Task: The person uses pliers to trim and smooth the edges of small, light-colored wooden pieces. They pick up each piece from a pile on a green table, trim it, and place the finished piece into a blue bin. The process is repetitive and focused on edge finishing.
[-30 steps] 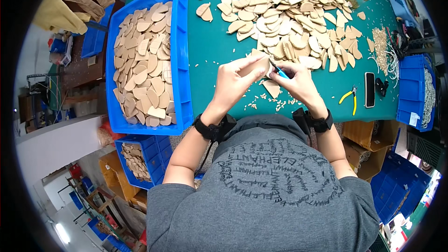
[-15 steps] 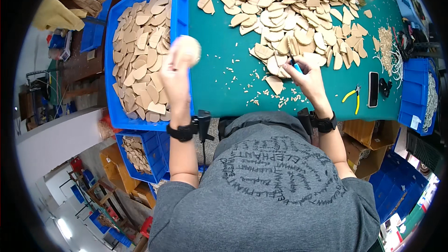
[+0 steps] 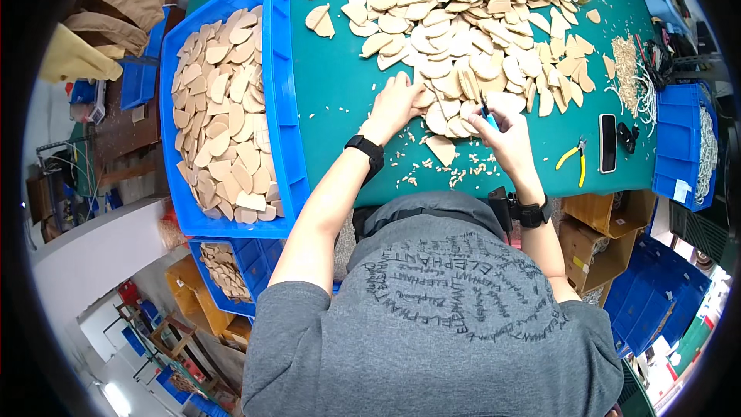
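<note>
We've got the green work surface [image 3: 332,147] before us, tan pieces [image 3: 455,35] heaped from the surface's far edge to its middle, and a blue tray [image 3: 278,85] of more along its left edge. Here's the left hand [image 3: 395,106], curled at the heap's near-left side, and we can't tell whether its fingers grip a piece; the right hand [image 3: 507,135] is pinched narrow. Yellow-handled pliers [image 3: 582,168] lie toward the near right corner, 1 blue-handled tool [image 3: 489,118] sits in that right-hand pinch, and small chips [image 3: 458,174] dot the near edge.
</note>
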Motion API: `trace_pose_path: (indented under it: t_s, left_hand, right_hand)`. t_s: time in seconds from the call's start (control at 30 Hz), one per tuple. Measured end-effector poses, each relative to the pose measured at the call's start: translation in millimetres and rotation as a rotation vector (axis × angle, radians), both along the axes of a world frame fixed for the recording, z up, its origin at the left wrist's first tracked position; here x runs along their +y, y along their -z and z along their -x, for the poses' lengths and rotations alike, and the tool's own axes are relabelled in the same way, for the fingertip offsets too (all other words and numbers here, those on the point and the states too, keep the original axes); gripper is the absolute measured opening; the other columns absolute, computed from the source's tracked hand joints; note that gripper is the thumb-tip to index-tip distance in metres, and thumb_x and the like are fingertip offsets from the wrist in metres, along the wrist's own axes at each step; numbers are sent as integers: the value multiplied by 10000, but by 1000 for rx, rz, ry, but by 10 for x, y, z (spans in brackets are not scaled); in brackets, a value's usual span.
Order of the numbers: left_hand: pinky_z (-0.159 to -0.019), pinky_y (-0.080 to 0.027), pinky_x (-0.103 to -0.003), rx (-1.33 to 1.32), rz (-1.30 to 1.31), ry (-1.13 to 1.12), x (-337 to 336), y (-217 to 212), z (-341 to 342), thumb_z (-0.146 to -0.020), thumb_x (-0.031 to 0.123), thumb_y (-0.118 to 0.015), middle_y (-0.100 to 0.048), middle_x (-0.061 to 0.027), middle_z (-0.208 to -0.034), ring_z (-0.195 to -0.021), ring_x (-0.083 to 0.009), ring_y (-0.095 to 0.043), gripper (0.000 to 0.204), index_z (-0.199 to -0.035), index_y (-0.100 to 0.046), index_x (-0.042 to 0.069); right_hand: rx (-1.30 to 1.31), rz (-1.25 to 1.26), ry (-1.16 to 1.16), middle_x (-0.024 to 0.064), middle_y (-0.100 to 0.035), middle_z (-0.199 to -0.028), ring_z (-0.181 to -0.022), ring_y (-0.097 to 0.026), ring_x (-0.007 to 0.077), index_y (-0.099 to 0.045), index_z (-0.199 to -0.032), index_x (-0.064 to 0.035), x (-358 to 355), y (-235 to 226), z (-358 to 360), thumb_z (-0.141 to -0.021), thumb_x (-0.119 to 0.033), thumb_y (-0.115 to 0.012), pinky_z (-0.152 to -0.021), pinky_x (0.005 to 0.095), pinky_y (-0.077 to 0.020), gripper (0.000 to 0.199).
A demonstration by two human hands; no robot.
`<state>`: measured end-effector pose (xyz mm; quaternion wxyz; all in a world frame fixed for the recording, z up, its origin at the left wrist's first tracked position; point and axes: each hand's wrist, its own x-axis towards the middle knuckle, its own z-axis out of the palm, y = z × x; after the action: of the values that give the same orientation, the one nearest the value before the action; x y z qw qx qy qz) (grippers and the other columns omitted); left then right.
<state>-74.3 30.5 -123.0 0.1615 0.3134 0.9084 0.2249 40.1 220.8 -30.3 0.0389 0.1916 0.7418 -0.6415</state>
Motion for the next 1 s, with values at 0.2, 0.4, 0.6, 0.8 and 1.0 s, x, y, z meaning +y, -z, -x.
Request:
trace_pose_path:
  t_s: [0.2,0.4,0.6,0.8,1.0]
  left_hand:
    - [-639,-524,-271,-292,-581,-434,-365,1,-16,-818,114,-686,-663,-39,-881,-785,-152,-648,288,-1072,-573,39]
    - [-773,-552,-267,-834,-1119,-620,-383,-1096,-486,-846,74,-676,-651,-121,-1052,-916,-141,-632,299,-1114,-614,-42]
    - [-814,-527,-254,-691,-1082,-554,-439,-1238,-668,-845,68,-682,-648,-117,-1079,-940,-137,-625,331,-1151,-618,-40]
    - [-798,-520,-242,-585,-1063,-522,-436,-1306,-731,-854,71,-674,-654,-105,-1067,-936,-125,-621,317,-1151,-624,-28]
    - [-789,-517,-234,-552,-1044,-508,-436,-1313,-757,-860,67,-666,-656,-100,-1067,-932,-122,-621,310,-1152,-623,-27]
  right_hand:
    - [-53,-11,-80,-39,-548,-648,-587,-456,24,-652,-896,-28,-80,-58,-20,-824,-191,-697,-531,198,-359,184]
    - [63,-50,-234,25,-620,-767,-673,-531,74,-660,-929,-31,-357,-143,68,-819,-243,-688,-609,236,-435,241]
    - [40,-8,-321,0,-606,-702,-634,-504,56,-659,-915,-19,-413,-255,112,-834,-266,-661,-569,230,-409,260]
    - [47,-14,-314,8,-614,-717,-644,-511,61,-656,-919,-18,-419,-360,92,-833,-258,-661,-592,232,-415,255]
    - [82,-80,-366,6,-613,-712,-636,-500,53,-658,-922,-21,-366,-343,91,-829,-261,-665,-583,230,-412,258]
